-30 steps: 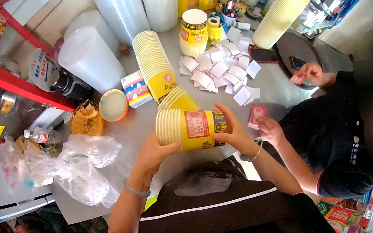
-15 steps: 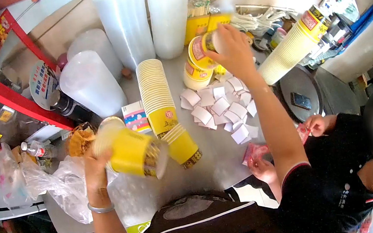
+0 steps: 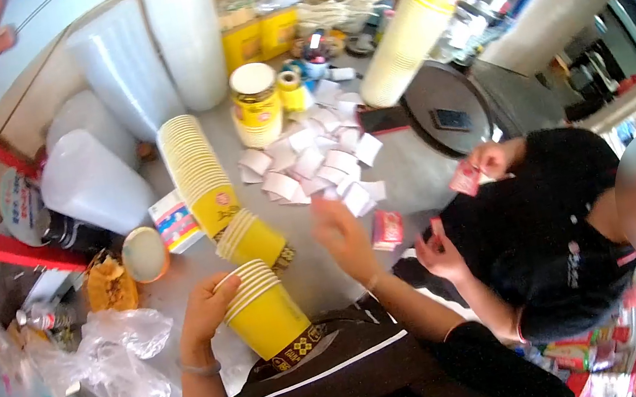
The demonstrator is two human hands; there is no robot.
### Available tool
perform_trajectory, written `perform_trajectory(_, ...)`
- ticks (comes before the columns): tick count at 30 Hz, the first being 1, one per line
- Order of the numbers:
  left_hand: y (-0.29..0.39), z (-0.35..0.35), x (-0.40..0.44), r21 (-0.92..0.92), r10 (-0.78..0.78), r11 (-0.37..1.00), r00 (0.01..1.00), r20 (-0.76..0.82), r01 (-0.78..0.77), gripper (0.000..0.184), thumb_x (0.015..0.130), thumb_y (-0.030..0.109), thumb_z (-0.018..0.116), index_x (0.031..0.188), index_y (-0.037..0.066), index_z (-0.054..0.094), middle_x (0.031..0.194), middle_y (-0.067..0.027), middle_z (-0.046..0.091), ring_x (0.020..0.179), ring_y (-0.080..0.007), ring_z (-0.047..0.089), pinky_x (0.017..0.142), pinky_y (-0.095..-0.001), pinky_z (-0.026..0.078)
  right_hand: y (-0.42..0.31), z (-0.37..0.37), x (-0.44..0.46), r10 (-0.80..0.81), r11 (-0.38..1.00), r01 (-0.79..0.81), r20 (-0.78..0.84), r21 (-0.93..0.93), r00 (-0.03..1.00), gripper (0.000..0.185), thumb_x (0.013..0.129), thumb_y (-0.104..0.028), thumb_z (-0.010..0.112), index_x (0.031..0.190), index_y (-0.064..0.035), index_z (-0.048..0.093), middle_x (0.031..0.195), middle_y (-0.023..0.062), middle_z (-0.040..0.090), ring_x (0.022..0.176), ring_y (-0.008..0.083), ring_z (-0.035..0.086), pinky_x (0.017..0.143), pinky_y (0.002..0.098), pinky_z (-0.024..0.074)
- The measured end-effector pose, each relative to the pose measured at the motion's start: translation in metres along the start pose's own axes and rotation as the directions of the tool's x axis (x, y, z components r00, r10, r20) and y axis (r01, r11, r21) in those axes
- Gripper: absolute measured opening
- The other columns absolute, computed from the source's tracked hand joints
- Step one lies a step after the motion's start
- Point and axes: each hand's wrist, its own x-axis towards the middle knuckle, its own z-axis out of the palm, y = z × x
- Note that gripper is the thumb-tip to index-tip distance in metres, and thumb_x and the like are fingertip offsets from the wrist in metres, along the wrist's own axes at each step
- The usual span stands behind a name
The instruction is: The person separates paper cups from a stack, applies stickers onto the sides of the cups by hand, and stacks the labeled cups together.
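My left hand is wrapped round a short stack of yellow paper cups, tilted with the rims up, close to my apron. My right hand is empty and slightly blurred, its fingers stretched out over the table just below a pile of curved white paper pieces. Beyond my left hand lie a few nested yellow cups and a long stack of paper cups. Farther back, a yellow tub with a white top stands beside a small yellow roll.
A co-worker at my right holds small pink-red packets. Tall stacks of clear lids stand at the back left. Plastic bags lie left, near an open round container. A phone rests on a round black plate.
My right hand has left the tub at the back and come down towards me. My left hand has brought its cups closer to my body. The view has shifted right.
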Motion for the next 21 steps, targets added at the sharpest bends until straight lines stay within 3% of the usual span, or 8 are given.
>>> perform_trajectory(3, -0.006, 0.008, -0.003, 0.057, 0.057, 0.997, 0.997, 0.06, -0.06, 0.025, 0.09, 0.023, 0.053, 0.091, 0.001, 0.065, 0.079, 0.0027, 0.06, 0.069, -0.0051, 0.053, 0.063, -0.0214, 0.044, -0.01, -0.056, -0.067, 0.081, 0.996, -0.084, -0.073, -0.04, 0.994, 0.022, 0.083, -0.003, 0.056, 0.104, 0.0, 0.057, 0.12, 0.009, 0.051, 0.106, 0.0153, 0.051, 0.085, 0.0266, 0.0442)
perform_trajectory(5, -0.011, 0.019, -0.006, 0.018, 0.092, 0.996, 0.994, 0.056, -0.093, 0.026, 0.09, 0.024, 0.053, 0.091, 0.001, 0.064, 0.079, 0.0027, 0.06, 0.069, -0.0051, 0.053, 0.063, -0.0215, 0.044, -0.024, -0.09, -0.089, -0.029, 0.993, -0.002, -0.271, -0.115, 0.962, 0.015, 0.086, 0.001, 0.05, 0.099, 0.0018, 0.058, 0.101, 0.0067, 0.056, 0.089, 0.0132, 0.054, 0.075, 0.0233, 0.0455)
perform_trajectory(6, -0.012, 0.024, -0.008, 0.0, 0.109, 0.994, 0.993, 0.05, -0.109, 0.026, 0.09, 0.024, 0.053, 0.091, 0.001, 0.064, 0.079, 0.0028, 0.06, 0.068, -0.0051, 0.053, 0.063, -0.0216, 0.044, -0.032, -0.106, -0.095, 0.138, 0.987, -0.159, -0.392, -0.022, 0.91, 0.014, 0.086, 0.0, 0.051, 0.098, 0.0027, 0.057, 0.089, 0.0052, 0.058, 0.076, 0.0099, 0.054, 0.067, 0.0207, 0.0442)
perform_trajectory(7, -0.012, 0.028, -0.012, -0.016, 0.115, 0.993, 0.991, 0.063, -0.115, 0.026, 0.09, 0.024, 0.053, 0.092, 0.001, 0.064, 0.079, 0.0028, 0.06, 0.068, -0.0051, 0.053, 0.062, -0.0214, 0.043, -0.029, -0.123, -0.096, 0.068, 0.997, -0.075, -0.491, 0.005, 0.869, 0.012, 0.086, -0.001, 0.051, 0.095, 0.0023, 0.058, 0.082, 0.0045, 0.057, 0.068, 0.008, 0.053, 0.061, 0.0187, 0.0429)
perform_trajectory(8, -0.011, 0.032, -0.015, -0.032, 0.12, 0.992, 0.99, 0.075, -0.118, 0.026, 0.09, 0.024, 0.053, 0.092, 0.001, 0.064, 0.078, 0.0028, 0.06, 0.068, -0.005, 0.052, 0.062, -0.0213, 0.043, -0.029, -0.139, -0.092, -0.13, 0.979, 0.01, -0.586, -0.204, 0.8, 0.01, 0.087, -0.004, 0.051, 0.092, 0.0013, 0.059, 0.077, 0.004, 0.056, 0.064, 0.0067, 0.051, 0.057, 0.018, 0.042)
perform_trajectory(10, -0.009, 0.036, -0.021, -0.043, 0.121, 0.992, 0.986, 0.119, -0.117, 0.026, 0.09, 0.025, 0.053, 0.093, 0.001, 0.064, 0.079, 0.0025, 0.06, 0.068, -0.005, 0.053, 0.062, -0.021, 0.043, -0.038, -0.171, -0.079, 0.031, 0.991, -0.122, -0.771, -0.061, 0.636, 0.016, 0.088, -0.015, 0.055, 0.091, -0.0001, 0.059, 0.077, 0.0038, 0.056, 0.059, 0.006, 0.049, 0.053, 0.0198, 0.0421)
perform_trajectory(14, 0.005, 0.033, -0.037, -0.004, 0.113, 0.993, 0.973, 0.201, -0.115, 0.027, 0.089, 0.026, 0.054, 0.095, 0.001, 0.064, 0.081, 0.0013, 0.061, 0.07, -0.0054, 0.054, 0.062, -0.0205, 0.043, -0.054, -0.21, -0.056, 0.458, 0.882, -0.279, -0.556, 0.379, 0.693, 0.028, 0.083, -0.032, 0.06, 0.088, -0.004, 0.063, 0.068, -0.0004, 0.056, 0.058, 0.0073, 0.051, 0.049, 0.0195, 0.0426)
perform_trajectory(21, -0.002, 0.001, -0.052, 0.046, 0.263, 0.958, 0.931, 0.254, -0.283, 0.028, 0.082, 0.021, 0.063, 0.101, 0.0, 0.062, 0.087, -0.0014, 0.063, 0.073, -0.0067, 0.056, 0.066, -0.0221, 0.044, -0.037, -0.202, -0.073, 0.498, 0.828, -0.341, -0.305, 0.445, 0.812, 0.025, 0.081, -0.027, 0.063, 0.093, -0.0045, 0.062, 0.075, -0.0017, 0.059, 0.061, 0.0071, 0.053, 0.057, 0.019, 0.0423)
